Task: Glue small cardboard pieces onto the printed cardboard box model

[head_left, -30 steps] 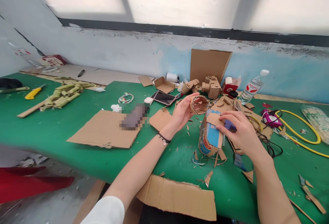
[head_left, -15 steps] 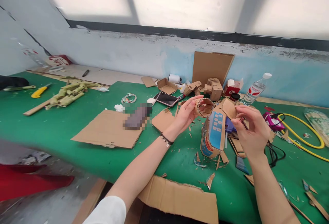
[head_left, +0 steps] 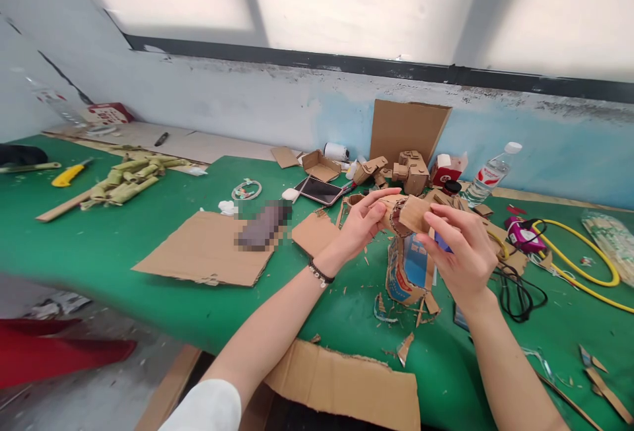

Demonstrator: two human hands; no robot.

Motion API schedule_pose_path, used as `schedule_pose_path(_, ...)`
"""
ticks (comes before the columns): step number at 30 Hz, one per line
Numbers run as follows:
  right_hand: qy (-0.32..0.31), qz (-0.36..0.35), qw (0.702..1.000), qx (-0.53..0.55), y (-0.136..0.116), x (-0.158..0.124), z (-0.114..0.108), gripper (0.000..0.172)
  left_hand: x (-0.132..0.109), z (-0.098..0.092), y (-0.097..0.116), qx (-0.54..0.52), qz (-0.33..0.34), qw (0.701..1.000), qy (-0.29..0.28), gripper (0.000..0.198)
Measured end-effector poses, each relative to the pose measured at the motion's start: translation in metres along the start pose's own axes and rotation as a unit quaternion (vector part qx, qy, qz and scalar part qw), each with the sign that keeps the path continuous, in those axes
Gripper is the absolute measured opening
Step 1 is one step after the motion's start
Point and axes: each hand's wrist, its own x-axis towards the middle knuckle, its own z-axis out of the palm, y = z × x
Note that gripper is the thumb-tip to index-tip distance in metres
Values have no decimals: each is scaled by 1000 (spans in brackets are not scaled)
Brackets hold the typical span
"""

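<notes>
My left hand (head_left: 365, 223) is closed round a short cardboard ring (head_left: 393, 210), its open end facing right. Between the thumb and fingers of my right hand (head_left: 460, 246) is a small cardboard piece (head_left: 415, 214), held against the ring's open end; it covers part of the opening. Just below both hands, a cardboard form with blue printing (head_left: 409, 272) stands on the green table (head_left: 341, 315). Scraps of torn cardboard lie around its base.
A water bottle (head_left: 493, 173) and a cardboard camera-like model (head_left: 412, 172) stand at the back. A phone (head_left: 317, 191) lies left of them. Yellow cable (head_left: 597, 276) curls at the right. A flat cardboard sheet (head_left: 198, 249) and a yellow cutter (head_left: 70, 174) are on the left.
My right hand has moved left, bringing the small cardboard piece from beside the ring up against its open end. The left hand keeps its hold, with the ring turned slightly.
</notes>
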Motion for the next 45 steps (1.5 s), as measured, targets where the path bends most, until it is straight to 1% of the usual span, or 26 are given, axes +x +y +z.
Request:
schedule_pose_path(6, 21, -33, 999, -13, 0, 2, 4, 34, 1, -2, -2, -6, -3, 1000, -14, 67)
schedule_pose_path(11, 19, -42, 999, -7, -1, 1, 4, 34, 0, -3, -3, -4, 0, 1000, -23, 64)
schedule_pose_path(15, 15, -46, 999, -13, -1, 0, 4, 40, 0, -4, -4, -2, 8, 1000, -28, 60)
schedule_pose_path(21, 6, -61, 997, -38, 0, -1, 4, 49, 0, -5, -6, -7, 6, 999, -32, 60)
schedule_pose_path(24, 3, -73, 996, -58, -1, 0, 4, 46, 0, -4, -4, -9, 7, 999, -34, 59)
schedule_pose_path(28, 7, -84, 993, -80, -2, 2, 3, 43, -1, -2, -1, -7, 4, 999, -33, 61)
schedule_pose_path(33, -5, -86, 993, -79, -2, 2, 2, 53, -2, -1, -1, -12, -1, 999, -44, 58)
schedule_pose_path(41, -10, -93, 993, -74, -5, 3, 2, 57, -1, -3, -3, -19, 10, 997, -77, 57)
schedule_pose_path(45, -11, -95, 993, -67, -5, 2, 3, 61, -2, -1, -1, -16, 11, 997, -77, 62)
